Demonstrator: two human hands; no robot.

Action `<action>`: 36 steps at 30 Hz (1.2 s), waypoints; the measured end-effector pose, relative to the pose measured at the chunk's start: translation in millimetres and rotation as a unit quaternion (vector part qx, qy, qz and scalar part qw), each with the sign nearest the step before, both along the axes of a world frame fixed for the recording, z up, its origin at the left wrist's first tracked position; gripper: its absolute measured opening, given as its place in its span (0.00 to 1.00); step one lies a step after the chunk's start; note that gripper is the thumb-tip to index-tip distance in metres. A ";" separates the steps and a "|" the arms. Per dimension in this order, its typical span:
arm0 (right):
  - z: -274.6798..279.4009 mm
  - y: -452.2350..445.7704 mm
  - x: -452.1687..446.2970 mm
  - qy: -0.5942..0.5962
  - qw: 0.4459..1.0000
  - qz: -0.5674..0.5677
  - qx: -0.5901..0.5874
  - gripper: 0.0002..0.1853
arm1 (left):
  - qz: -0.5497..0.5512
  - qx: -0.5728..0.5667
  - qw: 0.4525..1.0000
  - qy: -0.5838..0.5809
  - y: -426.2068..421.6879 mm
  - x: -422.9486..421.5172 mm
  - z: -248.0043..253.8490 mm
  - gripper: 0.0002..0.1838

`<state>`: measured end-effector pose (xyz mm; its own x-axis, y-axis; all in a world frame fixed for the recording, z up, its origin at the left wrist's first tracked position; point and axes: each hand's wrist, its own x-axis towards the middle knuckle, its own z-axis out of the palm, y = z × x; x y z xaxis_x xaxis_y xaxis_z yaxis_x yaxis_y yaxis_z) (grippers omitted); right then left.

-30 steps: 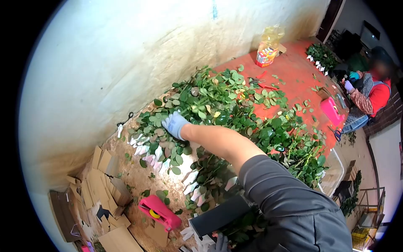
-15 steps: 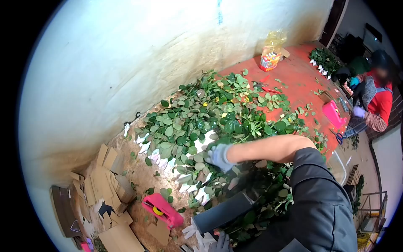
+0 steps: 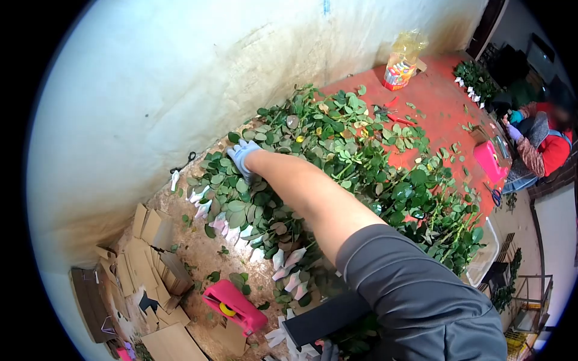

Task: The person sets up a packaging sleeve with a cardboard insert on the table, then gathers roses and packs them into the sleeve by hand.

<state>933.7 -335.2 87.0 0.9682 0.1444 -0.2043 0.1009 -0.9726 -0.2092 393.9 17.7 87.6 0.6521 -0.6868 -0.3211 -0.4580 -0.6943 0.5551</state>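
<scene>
My right hand (image 3: 243, 157), in a pale blue-grey glove, reaches to the far left part of a leafy heap of cut stems (image 3: 337, 144). Its fingers are spread over the leaves, with no stem visibly gripped. White and pinkish wrapped flower heads (image 3: 232, 231) stick out along the heap's lower left side. At the bottom edge my left hand (image 3: 329, 351), in a dark grey glove, is mostly cut off beside a dark, long object (image 3: 325, 320) and white strips (image 3: 282, 334). What it holds, if anything, is hidden.
A pink tape dispenser (image 3: 235, 305) lies near folded cardboard (image 3: 141, 268). Black scissors (image 3: 183, 162) are by the wall. On the red surface (image 3: 436, 90) stand a yellow-topped bag (image 3: 400, 66) and another pink dispenser (image 3: 489, 161). A person in red (image 3: 551, 150) sits at the right.
My right hand moved down and right over the wrapped heads, then back up to the far left leaves. My left hand stays near the bottom edge. The other person's hands have shifted.
</scene>
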 end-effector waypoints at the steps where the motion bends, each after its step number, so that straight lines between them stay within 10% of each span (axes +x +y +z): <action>1: -4.5 2.1 1.8 0.024 0.999 0.005 -0.032 0.67 | -0.001 0.003 1.000 0.004 0.1 1.7 0.1 0.24; 6: -2.8 -8.9 6.3 0.056 0.998 0.020 -0.032 0.69 | -0.008 0.014 1.000 0.011 -1.9 5.1 -0.1 0.24; 16: 24.4 -19.8 -70.7 0.010 0.969 0.210 -0.134 0.32 | -0.038 0.038 0.999 0.007 -1.1 -1.5 8.8 0.25; 19: 52.2 -21.7 -94.1 -0.257 0.920 0.229 -0.188 0.10 | 0.041 -0.021 0.999 0.024 -6.5 -4.3 18.0 0.25; 23: 84.2 -25.7 -132.2 -0.457 0.860 0.135 -0.185 0.11 | 0.188 -0.183 0.949 0.176 -16.8 -7.4 32.1 0.25; 25: 79.1 -17.4 -180.5 -0.405 0.880 0.090 -0.232 0.20 | -0.010 -0.004 0.995 -0.101 -14.9 -3.6 33.8 0.25; 30: 38.2 -3.8 -315.1 0.033 0.977 0.151 -0.147 0.24 | -0.017 -0.001 0.996 -0.085 -41.4 17.6 94.6 0.24; 36: 46.8 -8.6 -358.4 0.095 0.980 0.168 -0.050 0.12 | -0.004 -0.057 0.997 -0.045 -30.4 6.8 72.6 0.23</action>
